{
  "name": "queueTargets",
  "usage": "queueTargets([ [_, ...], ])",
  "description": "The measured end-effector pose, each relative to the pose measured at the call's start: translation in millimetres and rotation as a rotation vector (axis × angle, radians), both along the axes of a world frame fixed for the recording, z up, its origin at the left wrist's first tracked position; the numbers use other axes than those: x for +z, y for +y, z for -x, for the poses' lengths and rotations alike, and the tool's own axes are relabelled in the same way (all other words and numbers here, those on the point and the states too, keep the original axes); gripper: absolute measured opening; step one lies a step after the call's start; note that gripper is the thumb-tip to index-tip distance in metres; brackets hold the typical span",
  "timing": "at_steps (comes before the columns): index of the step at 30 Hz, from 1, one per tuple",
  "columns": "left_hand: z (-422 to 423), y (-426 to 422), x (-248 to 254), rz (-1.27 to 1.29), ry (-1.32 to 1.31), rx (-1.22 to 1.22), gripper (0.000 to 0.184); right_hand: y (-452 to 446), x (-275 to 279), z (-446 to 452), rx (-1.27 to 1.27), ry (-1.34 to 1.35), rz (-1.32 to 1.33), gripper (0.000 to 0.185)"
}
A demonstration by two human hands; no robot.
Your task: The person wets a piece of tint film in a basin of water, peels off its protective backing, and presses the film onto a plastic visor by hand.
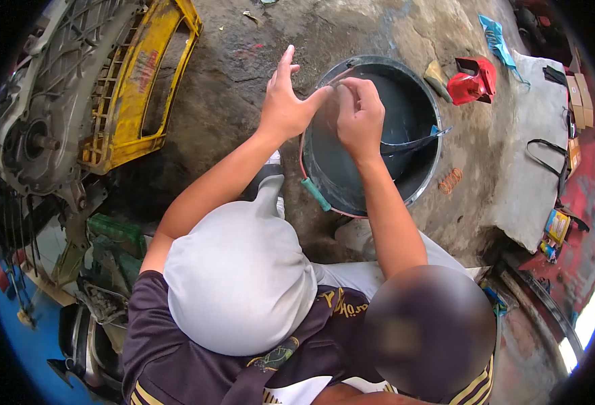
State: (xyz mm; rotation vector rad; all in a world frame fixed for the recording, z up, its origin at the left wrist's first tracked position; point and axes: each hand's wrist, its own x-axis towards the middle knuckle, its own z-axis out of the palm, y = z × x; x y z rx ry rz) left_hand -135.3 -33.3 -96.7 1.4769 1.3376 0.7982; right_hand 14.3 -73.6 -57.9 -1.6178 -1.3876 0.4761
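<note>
My left hand [288, 102] is raised over the near-left rim of a dark tub [434, 158], fingers up and apart, its thumb reaching toward my right hand. Over the tub, my right hand [361, 116] has its fingers curled and pinched together near that left thumb. Whatever lies in the pinch is too small or hidden to name. The tub appears to hold dark liquid. Its wire handle, with a green grip [316, 195], hangs down along the left side. A dark blue strip [415, 143] lies across the tub's right part, its end over the rim.
A yellow grille-like frame [127, 88] and a metal engine casing [34, 128] stand at left. Right of the tub are a red plastic part [473, 82], a stone [437, 79] and a copper-coloured coil spring [450, 181]. A pale slab [528, 162] lies farther right.
</note>
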Motion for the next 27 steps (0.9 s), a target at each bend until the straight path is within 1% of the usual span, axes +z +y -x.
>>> queueTargets([
  [1,0.2,0.8,-1.3,0.002,0.000,0.001,0.113,0.9,-1.2,0.1,0.011,0.006,-0.031,0.006],
  [3,0.7,0.6,-3.7,0.005,-0.043,0.001,0.113,1.2,0.7,1.1,0.003,-0.014,-0.005,0.006],
  [11,0.2,1.0,-5.1,-0.021,-0.042,0.003,0.112,-0.5,1.9,1.0,-0.006,-0.009,0.022,0.004],
  [13,-1.9,-1.0,-7.3,-0.014,-0.056,-0.001,0.112,3.4,-1.8,0.7,0.005,-0.040,-0.030,0.003],
  [15,0.1,-0.1,-6.8,-0.006,-0.028,0.004,0.112,-0.2,-0.8,0.5,-0.004,-0.004,-0.025,0.003],
  [17,0.6,-0.1,-3.8,-0.026,-0.020,0.001,0.112,-4.3,4.3,-1.0,-0.012,0.031,0.056,0.004],
  [21,0.9,0.4,-1.7,-0.004,-0.049,-0.002,0.113,-0.6,-0.6,-0.3,0.000,0.008,0.024,0.004],
  [23,0.0,-0.8,-5.1,-0.001,-0.043,-0.003,0.113,3.8,-2.5,1.5,0.014,-0.051,-0.045,0.004],
  [27,1.0,-0.1,1.0,0.003,-0.014,-0.006,0.113,-3.4,0.7,-1.6,0.011,-0.011,-0.019,0.004],
])
